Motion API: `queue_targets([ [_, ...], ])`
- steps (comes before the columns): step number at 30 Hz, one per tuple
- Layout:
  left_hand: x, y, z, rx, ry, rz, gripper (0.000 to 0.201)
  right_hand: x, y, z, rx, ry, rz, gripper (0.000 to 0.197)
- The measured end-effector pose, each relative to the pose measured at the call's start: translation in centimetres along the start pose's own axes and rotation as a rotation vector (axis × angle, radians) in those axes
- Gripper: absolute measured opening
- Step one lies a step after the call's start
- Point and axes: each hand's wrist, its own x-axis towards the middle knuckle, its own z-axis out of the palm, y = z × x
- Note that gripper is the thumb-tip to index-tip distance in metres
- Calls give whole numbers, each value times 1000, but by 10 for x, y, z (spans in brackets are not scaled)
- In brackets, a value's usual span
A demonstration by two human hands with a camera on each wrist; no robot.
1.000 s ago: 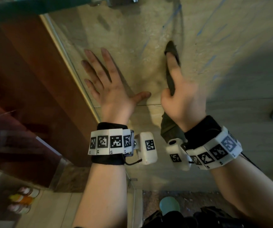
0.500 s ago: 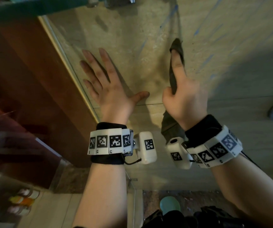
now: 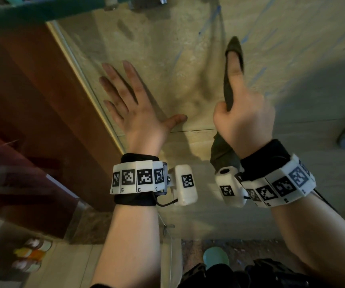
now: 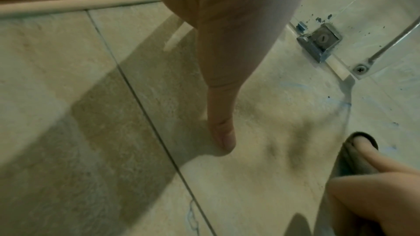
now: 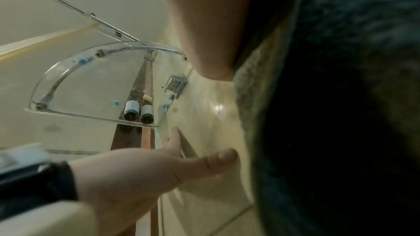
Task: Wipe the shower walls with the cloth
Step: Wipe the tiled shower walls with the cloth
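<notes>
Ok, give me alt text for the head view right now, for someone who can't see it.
A right hand presses a dark cloth against a beige tiled shower wall, index finger extended along it. The left hand lies flat, fingers spread, on the wall beside it. Both wrists wear marker-covered bands.

We see the tiled shower wall (image 3: 146,48) bearing the left grip (image 3: 134,113), laid flat on it with fingers spread. Near it the dark cloth (image 3: 228,88) is pressed to the tile under the right grip (image 3: 244,121), whose forefinger is stretched along the fabric. Faint blue streaks mark the tile above. We also see a clear glass corner shelf (image 5: 68,85) fixed to the wall by a metal bracket (image 5: 176,85). On it stand a small white-labelled bottle (image 5: 131,109) and a second bottle (image 5: 147,113) just beside it. Below, a teal round thing (image 3: 215,257) rests on the speckled floor (image 3: 240,252).
</notes>
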Motion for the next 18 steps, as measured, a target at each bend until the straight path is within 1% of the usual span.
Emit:
queue_targets([
  [1, 0, 1, 0, -1, 1, 2, 144, -4, 1, 5, 29, 4, 5, 83],
  [3, -1, 2, -1, -5, -1, 2, 143, -12, 1, 16, 67, 11, -42, 81],
  [4, -1, 3, -1, -7, -4, 0, 143, -16, 0, 21, 74, -10, -68, 80],
  [5, -1, 3, -1, -9, -7, -2, 143, -18, -2, 24, 76, -66, -88, 79],
  [7, -1, 3, -2, -18, -9, -2, 143, -19, -6, 28, 15, -242, -142, 79],
  [8, -1, 2, -2, -22, -12, 0, 143, -20, -6, 30, -10, -283, -175, 80],
  [10, 0, 0, -1, -27, -14, 4, 143, -16, -6, 27, -8, -249, -194, 79],
  [11, -1, 0, -1, -27, -12, 6, 143, -13, -4, 26, 2, -193, -190, 77],
  [14, -1, 0, 0, -23, -8, 5, 143, -10, 4, 24, 54, 46, -190, 75],
  [15, -1, 0, 0, -22, -6, 6, 143, -9, 5, 22, 76, 86, -165, 75],
  [16, -1, 0, 0, -21, -5, 7, 144, -7, 4, 21, 91, 102, -140, 75],
  [18, -1, 1, 0, -23, -4, 5, 144, -7, 0, 20, 138, 75, -104, 78],
])
